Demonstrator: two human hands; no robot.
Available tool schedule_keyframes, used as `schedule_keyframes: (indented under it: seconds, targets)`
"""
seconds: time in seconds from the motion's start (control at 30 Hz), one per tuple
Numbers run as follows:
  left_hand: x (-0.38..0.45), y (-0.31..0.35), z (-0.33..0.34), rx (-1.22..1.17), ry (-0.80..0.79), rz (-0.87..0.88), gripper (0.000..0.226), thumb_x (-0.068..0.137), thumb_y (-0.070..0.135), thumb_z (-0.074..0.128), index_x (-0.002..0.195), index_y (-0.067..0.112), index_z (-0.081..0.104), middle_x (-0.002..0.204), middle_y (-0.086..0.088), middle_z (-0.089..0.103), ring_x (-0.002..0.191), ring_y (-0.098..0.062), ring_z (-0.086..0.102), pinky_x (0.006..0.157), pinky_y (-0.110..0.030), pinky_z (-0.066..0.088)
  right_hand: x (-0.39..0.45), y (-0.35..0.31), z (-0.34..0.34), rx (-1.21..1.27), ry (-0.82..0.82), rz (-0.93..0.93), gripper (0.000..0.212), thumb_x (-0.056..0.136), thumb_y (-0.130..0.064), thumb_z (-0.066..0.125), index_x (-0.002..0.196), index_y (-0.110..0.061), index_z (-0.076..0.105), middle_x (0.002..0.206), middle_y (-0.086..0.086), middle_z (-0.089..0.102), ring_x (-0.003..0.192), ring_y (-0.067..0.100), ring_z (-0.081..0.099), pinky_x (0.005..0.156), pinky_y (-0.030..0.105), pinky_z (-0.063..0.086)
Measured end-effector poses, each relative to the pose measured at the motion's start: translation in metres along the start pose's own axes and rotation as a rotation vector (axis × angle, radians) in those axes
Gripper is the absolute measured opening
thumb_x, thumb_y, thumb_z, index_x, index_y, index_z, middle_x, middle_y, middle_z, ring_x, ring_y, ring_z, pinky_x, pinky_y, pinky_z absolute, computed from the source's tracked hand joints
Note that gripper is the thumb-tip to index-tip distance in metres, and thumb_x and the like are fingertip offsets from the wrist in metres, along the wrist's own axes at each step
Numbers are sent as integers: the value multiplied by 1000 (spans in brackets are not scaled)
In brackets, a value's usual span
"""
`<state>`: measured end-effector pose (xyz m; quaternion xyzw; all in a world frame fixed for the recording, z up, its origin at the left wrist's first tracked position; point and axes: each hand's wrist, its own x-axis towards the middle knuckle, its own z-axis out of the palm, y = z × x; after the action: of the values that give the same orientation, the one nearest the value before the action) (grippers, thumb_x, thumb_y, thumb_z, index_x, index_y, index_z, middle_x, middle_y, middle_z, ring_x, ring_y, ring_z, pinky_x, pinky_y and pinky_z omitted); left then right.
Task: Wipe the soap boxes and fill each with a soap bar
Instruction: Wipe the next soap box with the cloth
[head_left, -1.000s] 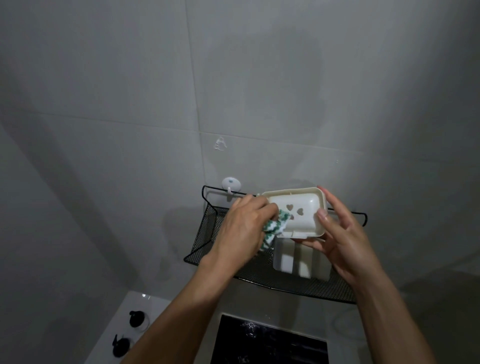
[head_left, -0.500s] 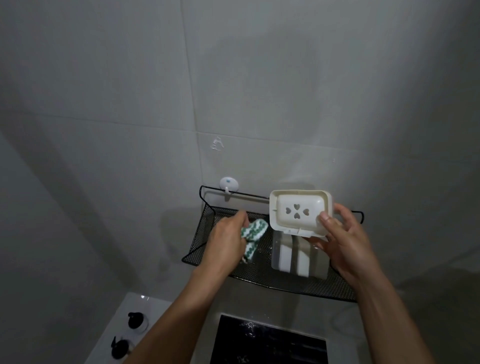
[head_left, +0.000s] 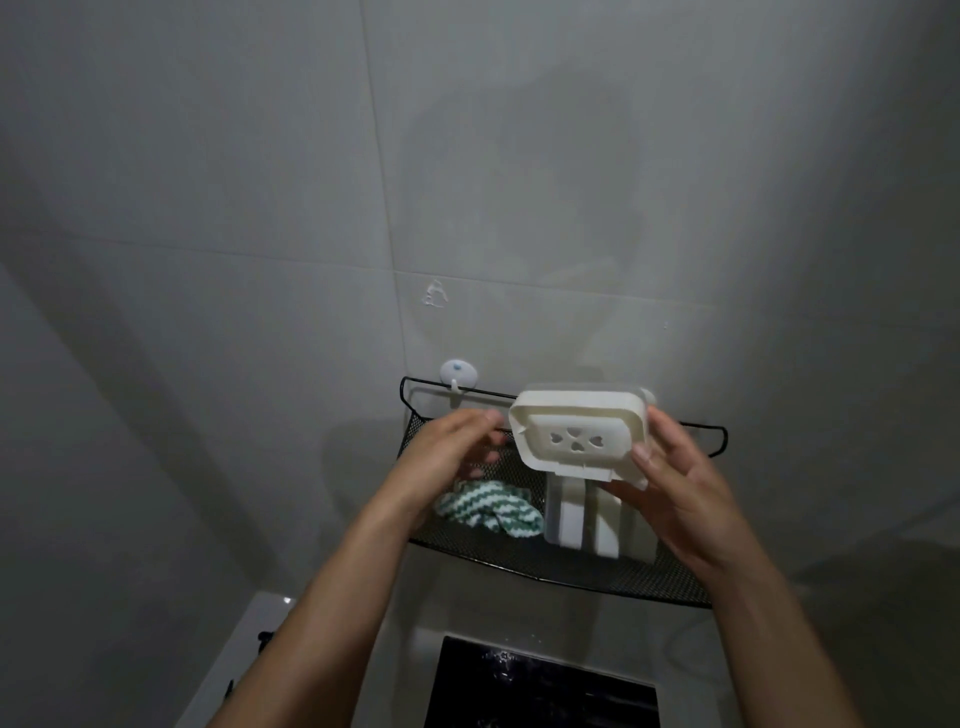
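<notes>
1 soap box (head_left: 579, 439), cream/white, is held up by the right hand (head_left: 670, 493) in front of the wall, tilted so its inside faces the camera. 4 heart-shaped cutouts are seen in its floor, clustered at centre. Right-hand grip: thumb pressed on the box's right rim, other fingers behind/under the box, so it is pinched at that end.

Left hand (head_left: 452, 447) is just beside the box's left end, fingers loosely spread and curled; nothing is held in it. Fingertips are near the box's left corner; contact can't be told.

1 cloth (head_left: 488, 506), green-and-white zigzag, is lying bunched on the shelf (head_left: 519, 558), below the left hand and apart from it.

1 black mesh shelf w/ a thin wire rail is fixed to the tiled wall (head_left: 260, 208). 1 white hook (head_left: 458, 375) w/ a blue dot is stuck to the wall at the rail's left end.

1 second white plastic piece (head_left: 584, 519) is standing on the shelf directly under the held box, just right of the cloth; 2 upright slabs are seen on it, whether it is another soap box or a holder can't be told.

No. of soap bars visible: 0 countable. Below the shelf, 1 black glossy panel (head_left: 545, 686) w/ droplets is seen, and 1 white surface at lower left w/ small dark knobs, partly hidden by the left forearm.
</notes>
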<state>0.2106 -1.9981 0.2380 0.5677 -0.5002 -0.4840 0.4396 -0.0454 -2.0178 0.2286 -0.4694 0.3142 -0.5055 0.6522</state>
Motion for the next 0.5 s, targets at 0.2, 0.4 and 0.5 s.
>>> schedule_keyframes:
  seconds: [0.2, 0.4, 0.5]
  targets:
    - [-2, 9, -1, -348, -118, -117, 52, 74, 54, 74, 112, 19, 65, 103, -11, 75, 98, -35, 70, 95, -45, 53, 5, 0, 12, 54, -104, -28, 57, 81, -19, 72, 136, -29, 61, 139, 4, 62, 120, 22, 64, 90, 31, 56]
    - [-9, 13, -2, -539, -93, -143, 48, 71, 31, 72, 111, 6, 62, 110, -26, 69, 100, -43, 65, 93, -47, 55, 7, 3, 15, 23, -152, 4, 54, 82, -25, 72, 133, -40, 62, 137, -5, 63, 122, 15, 63, 93, 27, 54]
    - [-10, 11, -3, -578, -30, -58, 33, 72, 23, 71, 96, 7, 55, 109, -23, 66, 101, -39, 64, 97, -47, 53, 10, 6, 10, 28, -131, 58, 60, 86, -8, 68, 140, -31, 57, 143, 3, 59, 125, 26, 62, 95, 39, 56]
